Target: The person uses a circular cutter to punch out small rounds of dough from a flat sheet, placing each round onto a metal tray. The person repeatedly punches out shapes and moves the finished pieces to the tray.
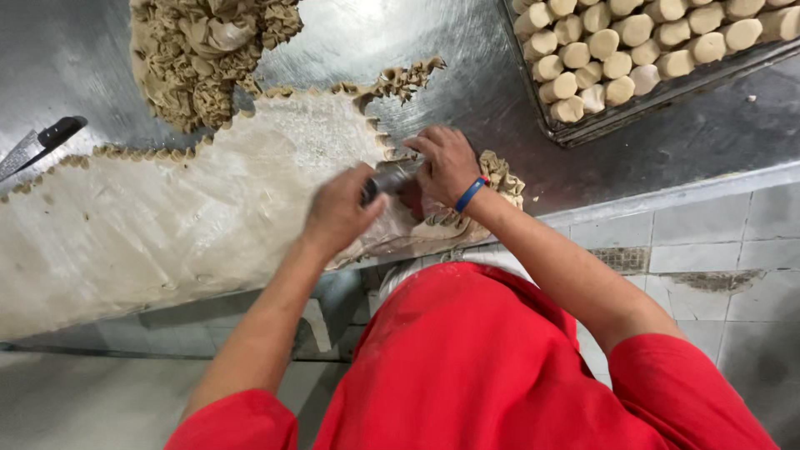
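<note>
Both hands' fingers (421, 150) grip metal cutter (387, 179) over dough sheet (167, 217).

I work in a bakery kitchen: a steel table (467, 92) carries rolled dough sheet (167, 208), with a tray (667, 87) of dough pieces on it above tiled floor (708, 242).

One dough sheet (167, 208), one scrap pile (208, 50), one knife (42, 143), one tray (583, 133).

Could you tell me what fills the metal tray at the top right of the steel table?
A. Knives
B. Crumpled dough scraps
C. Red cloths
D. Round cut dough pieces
D: the tray is packed with rows of pale, round dough pieces, while the scraps sit heaped at top left.
</note>
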`<state>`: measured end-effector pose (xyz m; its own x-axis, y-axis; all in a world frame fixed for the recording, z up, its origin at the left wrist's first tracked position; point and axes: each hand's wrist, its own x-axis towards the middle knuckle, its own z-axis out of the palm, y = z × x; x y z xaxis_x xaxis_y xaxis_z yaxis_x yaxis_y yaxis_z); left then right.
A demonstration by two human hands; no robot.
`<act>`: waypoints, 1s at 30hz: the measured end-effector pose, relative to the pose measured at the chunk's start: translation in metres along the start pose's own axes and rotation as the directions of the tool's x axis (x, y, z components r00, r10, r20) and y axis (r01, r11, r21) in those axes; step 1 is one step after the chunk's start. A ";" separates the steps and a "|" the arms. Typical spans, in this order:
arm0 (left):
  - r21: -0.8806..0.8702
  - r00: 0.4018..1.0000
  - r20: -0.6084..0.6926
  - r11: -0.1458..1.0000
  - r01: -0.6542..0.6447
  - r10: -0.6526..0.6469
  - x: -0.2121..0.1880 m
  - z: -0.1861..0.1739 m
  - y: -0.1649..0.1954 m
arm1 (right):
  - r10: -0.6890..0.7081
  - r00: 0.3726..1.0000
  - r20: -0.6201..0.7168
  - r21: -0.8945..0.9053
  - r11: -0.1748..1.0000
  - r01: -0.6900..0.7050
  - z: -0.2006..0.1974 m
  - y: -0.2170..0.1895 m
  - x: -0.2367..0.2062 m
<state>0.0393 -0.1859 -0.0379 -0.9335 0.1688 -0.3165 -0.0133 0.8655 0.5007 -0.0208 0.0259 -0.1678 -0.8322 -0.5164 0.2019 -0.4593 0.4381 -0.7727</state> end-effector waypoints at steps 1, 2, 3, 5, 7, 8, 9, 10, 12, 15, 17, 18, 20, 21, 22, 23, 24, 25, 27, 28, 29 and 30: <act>0.043 0.996 0.011 0.995 0.086 -0.087 0.005 -0.009 0.000 | 0.021 0.999 0.033 -0.007 1.000 -0.021 -0.004 -0.005 0.002; 0.124 0.996 0.024 0.989 0.086 -0.090 0.010 -0.015 0.001 | 0.016 0.999 0.036 -0.018 1.000 -0.015 -0.006 -0.009 0.004; 0.204 0.994 0.037 0.975 0.090 -0.100 0.015 -0.019 0.003 | 0.009 0.999 0.045 -0.026 1.000 -0.008 -0.008 -0.013 0.006; 0.290 0.992 0.064 0.953 0.083 -0.106 0.029 -0.019 0.005 | 0.013 0.998 0.054 -0.027 1.000 -0.012 -0.006 -0.018 0.009; 0.301 0.989 0.106 0.952 0.063 -0.099 0.043 -0.011 0.004 | 0.048 0.997 0.065 -0.009 0.999 -0.048 0.001 -0.018 0.012; 0.281 0.989 0.107 0.957 0.068 -0.102 0.050 -0.005 0.002 | 0.028 0.998 0.060 -0.020 0.999 -0.027 0.005 -0.015 0.014; 0.258 0.988 0.113 0.963 0.077 -0.109 0.056 0.003 0.000 | 0.011 0.998 0.060 -0.028 1.000 -0.009 0.010 -0.012 0.015; 0.236 0.988 0.110 0.968 0.081 -0.110 0.059 0.009 -0.002 | -0.013 0.998 0.054 -0.044 0.999 0.016 0.014 -0.009 0.016; 0.141 0.995 0.098 0.990 0.017 -0.031 0.062 0.014 -0.012 | 0.015 0.999 0.052 -0.121 0.993 -0.009 0.020 -0.001 0.021; 0.053 0.991 -0.004 0.989 -0.135 0.135 0.035 0.020 -0.013 | 0.010 1.000 -0.008 -0.072 0.997 -0.010 0.015 0.004 0.026; 0.035 0.972 -0.076 0.975 -0.221 0.223 0.030 0.014 -0.015 | -0.011 0.995 -0.102 -0.043 0.999 0.007 0.006 0.004 0.030; -0.004 0.986 -0.083 0.989 -0.148 0.147 0.027 0.009 -0.015 | -0.023 0.997 -0.077 0.001 1.000 0.023 0.000 0.003 0.031; 0.006 0.998 -0.065 1.000 0.026 -0.025 0.019 -0.005 -0.011 | -0.033 0.999 -0.009 0.045 0.998 0.033 -0.009 -0.002 0.032; 0.066 0.995 -0.046 0.993 0.096 -0.093 0.022 -0.015 -0.012 | -0.026 1.000 0.010 0.030 0.999 0.025 -0.011 -0.005 0.032; 0.131 0.987 -0.037 0.978 0.161 -0.158 0.025 -0.024 -0.012 | -0.024 0.999 0.024 0.014 1.000 0.024 -0.012 -0.007 0.032; 0.168 0.986 -0.022 0.972 0.165 -0.163 0.031 -0.028 -0.010 | -0.031 0.999 0.024 0.009 0.999 0.031 -0.011 -0.010 0.032; 0.205 0.986 -0.006 0.965 0.164 -0.167 0.038 -0.031 -0.008 | -0.036 0.999 0.023 0.002 0.999 0.036 -0.009 -0.011 0.033; 0.242 0.986 0.018 0.957 0.159 -0.168 0.045 -0.032 -0.008 | -0.031 0.999 0.020 -0.004 0.999 0.031 -0.005 -0.012 0.034; 0.226 0.988 0.042 0.964 0.138 -0.151 0.059 -0.028 -0.008 | -0.039 0.999 0.036 -0.004 0.999 0.039 0.005 -0.012 0.039; 0.216 0.987 0.067 0.968 0.126 -0.143 0.065 -0.024 -0.009 | -0.031 0.998 0.047 -0.002 1.000 0.031 0.011 -0.011 0.043; 0.205 0.986 0.080 0.971 0.125 -0.144 0.070 -0.018 -0.011 | -0.031 0.998 0.058 -0.027 0.999 0.033 0.017 -0.010 0.047; 0.197 0.986 0.088 0.973 0.124 -0.143 0.075 -0.012 -0.014 | -0.036 0.997 0.065 -0.053 0.998 0.040 0.021 -0.008 0.050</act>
<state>-0.0348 -0.1908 -0.0586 -0.8867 0.0838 -0.4548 -0.0581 0.9555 0.2893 -0.0523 -0.0187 -0.1643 -0.7930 -0.5786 0.1906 -0.5081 0.4557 -0.7308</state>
